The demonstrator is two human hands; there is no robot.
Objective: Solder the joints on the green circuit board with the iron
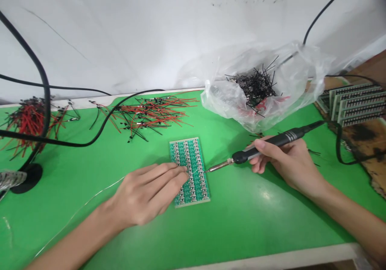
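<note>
A green circuit board (193, 153) with rows of small silvery parts lies flat on the green table. My left hand (147, 193) rests over its left side, fingers together and pinching thin solder wire (90, 199). The wire's end shows beyond the fingertips, over the board; its tail runs back past my wrist to the lower left. In my right hand (283, 161) is a black soldering iron (259, 149), gripped like a pen. Its metal tip points left and reaches the board's right edge; whether it touches a joint I cannot tell.
Behind the board lie red and black wired components (150, 111), with another pile (25, 119) at far left. A clear plastic bag (217, 101) holds black wire pieces. Several boards (358, 105) stand upright on scorched cardboard (362, 145) at right. A black cable (75, 143) loops across the left.
</note>
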